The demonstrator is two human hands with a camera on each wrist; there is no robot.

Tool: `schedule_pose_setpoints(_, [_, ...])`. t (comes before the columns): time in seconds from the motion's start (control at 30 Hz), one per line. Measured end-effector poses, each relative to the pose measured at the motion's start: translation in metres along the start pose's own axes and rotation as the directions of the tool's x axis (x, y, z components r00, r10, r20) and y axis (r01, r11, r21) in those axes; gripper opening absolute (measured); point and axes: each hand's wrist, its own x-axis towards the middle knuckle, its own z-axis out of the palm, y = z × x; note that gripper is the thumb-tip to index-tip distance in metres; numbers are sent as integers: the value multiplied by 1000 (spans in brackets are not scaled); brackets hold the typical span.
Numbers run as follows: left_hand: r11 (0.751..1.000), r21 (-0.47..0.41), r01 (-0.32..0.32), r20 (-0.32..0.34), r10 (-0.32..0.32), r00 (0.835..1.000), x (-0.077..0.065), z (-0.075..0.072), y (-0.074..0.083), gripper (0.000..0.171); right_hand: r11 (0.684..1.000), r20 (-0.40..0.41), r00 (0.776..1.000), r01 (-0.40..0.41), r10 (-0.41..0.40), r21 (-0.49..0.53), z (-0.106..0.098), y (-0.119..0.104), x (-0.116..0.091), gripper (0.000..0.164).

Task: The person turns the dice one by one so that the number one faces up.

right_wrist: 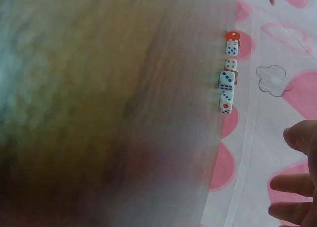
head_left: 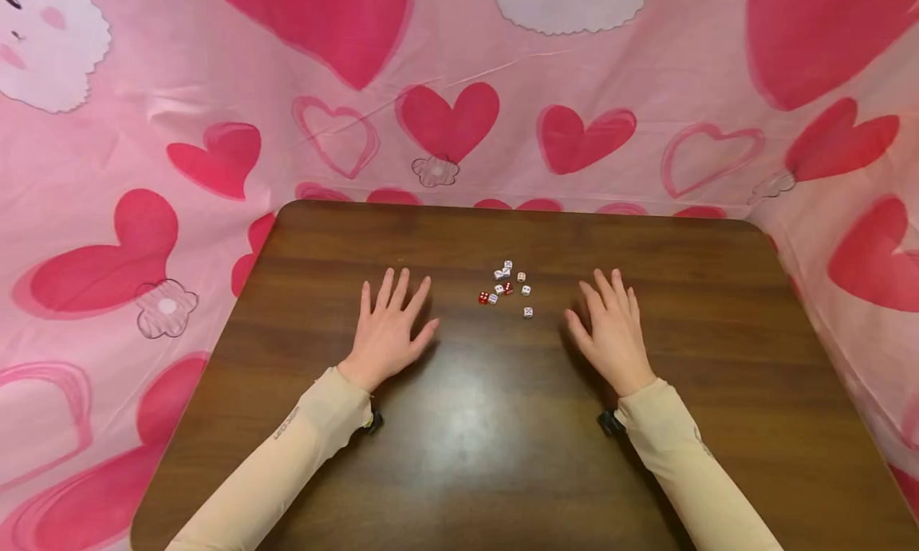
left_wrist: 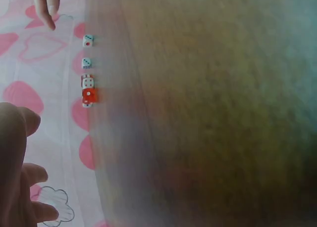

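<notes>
Several small white dice (head_left: 527,312) and two red dice (head_left: 484,297) lie in a loose cluster on the brown wooden table (head_left: 459,423). To the left of them, my left hand (head_left: 388,328) is spread palm down, holding nothing. My right hand (head_left: 612,334) lies on the other side, fingers also apart and nothing in it. Seen from the left wrist, a red die (left_wrist: 88,95) overlaps white ones, with left fingers (left_wrist: 35,172) at the edge. The right wrist view shows white dice (right_wrist: 227,81) in a row and right fingers (right_wrist: 292,185) at its edge.
A pink cloth (head_left: 459,49) printed with hearts hangs behind the table and along both sides. The table's far edge runs close to the cloth, with rounded corners. Each sleeved wrist has a dark device beside it, such as the right one (head_left: 610,422).
</notes>
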Motion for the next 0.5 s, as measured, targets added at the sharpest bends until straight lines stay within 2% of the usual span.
schedule_pose_setpoints(0.1, [1000,-11,-7,-16,7,1000,0,1,1,69,1000,-17,999,30,-30,1,1,0,3,45])
schedule_pose_setpoints(0.23, [999,-23,-48,-91,46,995,2,1,3,56,998,-8,998,55,-55,4,2,-1,8,30])
schedule_pose_setpoints(0.37, [998,-21,-63,-109,60,992,4,-1,8,41,999,97,995,23,-26,32,3,-3,15,17])
schedule_pose_setpoints(0.5, [999,-12,-52,-72,51,996,4,-2,9,36,998,238,971,-25,9,64,9,-8,24,15])
